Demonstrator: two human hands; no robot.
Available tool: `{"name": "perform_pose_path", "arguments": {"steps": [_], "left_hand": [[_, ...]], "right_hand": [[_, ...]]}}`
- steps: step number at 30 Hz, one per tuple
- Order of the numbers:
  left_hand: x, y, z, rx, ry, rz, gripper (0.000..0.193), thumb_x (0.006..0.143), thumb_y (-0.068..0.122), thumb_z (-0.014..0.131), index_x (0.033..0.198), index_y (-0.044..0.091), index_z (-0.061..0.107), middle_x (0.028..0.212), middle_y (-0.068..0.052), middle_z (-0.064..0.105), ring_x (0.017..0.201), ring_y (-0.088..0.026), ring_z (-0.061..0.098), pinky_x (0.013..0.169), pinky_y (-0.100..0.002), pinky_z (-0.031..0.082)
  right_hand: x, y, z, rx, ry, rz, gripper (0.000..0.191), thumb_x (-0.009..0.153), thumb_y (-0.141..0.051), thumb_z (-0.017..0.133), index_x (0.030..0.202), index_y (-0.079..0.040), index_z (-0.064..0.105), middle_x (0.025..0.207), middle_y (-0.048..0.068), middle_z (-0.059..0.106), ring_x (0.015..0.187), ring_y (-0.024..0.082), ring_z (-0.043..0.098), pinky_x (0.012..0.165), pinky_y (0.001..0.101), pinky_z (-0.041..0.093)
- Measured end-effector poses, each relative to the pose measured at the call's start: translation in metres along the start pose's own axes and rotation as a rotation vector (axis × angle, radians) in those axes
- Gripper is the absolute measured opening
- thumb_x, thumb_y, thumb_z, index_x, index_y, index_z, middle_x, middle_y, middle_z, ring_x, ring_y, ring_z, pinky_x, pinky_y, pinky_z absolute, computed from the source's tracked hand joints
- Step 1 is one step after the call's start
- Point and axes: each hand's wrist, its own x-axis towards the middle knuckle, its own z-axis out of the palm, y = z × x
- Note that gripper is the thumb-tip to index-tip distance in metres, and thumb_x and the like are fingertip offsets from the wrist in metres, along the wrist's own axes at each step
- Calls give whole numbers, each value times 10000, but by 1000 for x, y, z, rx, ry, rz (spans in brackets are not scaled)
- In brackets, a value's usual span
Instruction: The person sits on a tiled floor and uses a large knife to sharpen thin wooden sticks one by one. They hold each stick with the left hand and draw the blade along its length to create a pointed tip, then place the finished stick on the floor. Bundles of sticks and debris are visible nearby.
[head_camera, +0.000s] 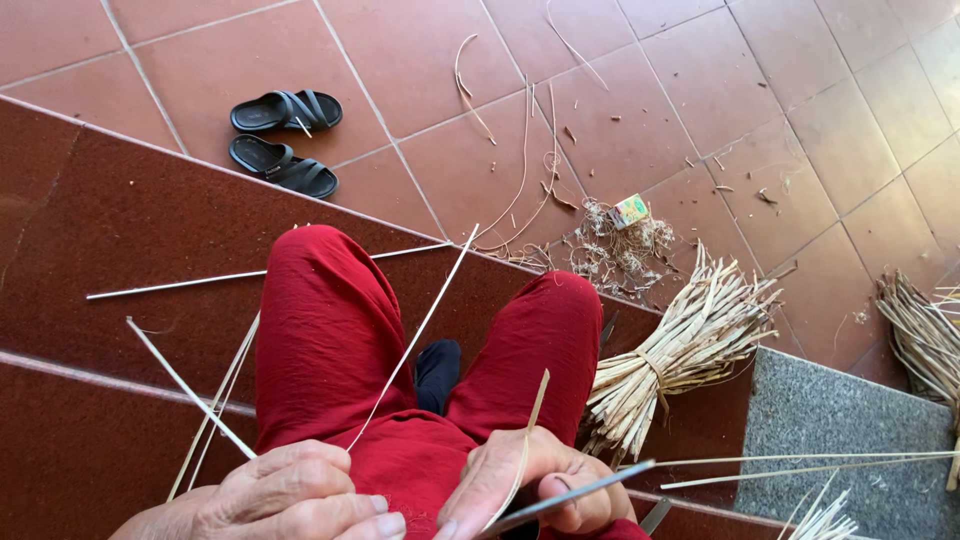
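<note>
I sit on a dark red step with my knees in red trousers (330, 330) spread below me. My left hand (290, 495) pinches a thin pale cane strip (415, 335) that rises up and to the right. My right hand (540, 480) grips a dark metal blade (570, 497) lying across my fingers, with a short pale sliver (535, 405) standing up beside the thumb. Both hands sit close together at the bottom edge.
A tied bundle of cane pieces (680, 350) lies right of my knee; another bundle (925, 335) sits at the far right. Loose strips (215, 400) lie on the step at left. Black sandals (285, 140), a shavings pile (615, 250) and a small box (630, 210) rest on the tiles.
</note>
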Motion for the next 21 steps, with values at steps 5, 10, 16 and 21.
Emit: {"name": "perform_pose_path", "arguments": {"steps": [5, 10, 16, 21], "left_hand": [[25, -7, -4, -158, 68, -71, 303, 834, 88, 785, 1113, 13, 694, 878, -37, 691, 690, -146, 682, 579, -285, 537], [47, -5, -3, -296, 181, -198, 261, 917, -6, 831, 1112, -29, 660, 840, -62, 673, 648, -145, 647, 562, -298, 504], [58, -3, -7, -337, 80, -464, 148, 943, 12, 790, 1056, -1, 695, 736, -66, 622, 570, -180, 614, 506, -319, 454], [58, -16, -2, -354, 78, -568, 95, 965, 66, 762, 1011, 29, 686, 829, -72, 703, 661, -166, 703, 571, -268, 530]], "right_hand": [[7, 5, 3, -24, 9, -220, 726, 1010, -612, 566, 1174, 84, 690, 826, 223, 692, 621, 241, 629, 570, 385, 466], [4, 18, 1, 23, 105, -375, 623, 1031, -556, 549, 1278, 8, 642, 675, 179, 626, 479, 217, 523, 438, 371, 386], [11, 26, -25, 179, 240, -387, 692, 1096, -566, 427, 1553, -47, 463, 772, 168, 594, 430, 99, 369, 419, 277, 323], [23, 23, -54, 256, 276, -388, 692, 1109, -566, 377, 1580, -59, 415, 787, 155, 575, 397, 95, 348, 407, 284, 329]]}}
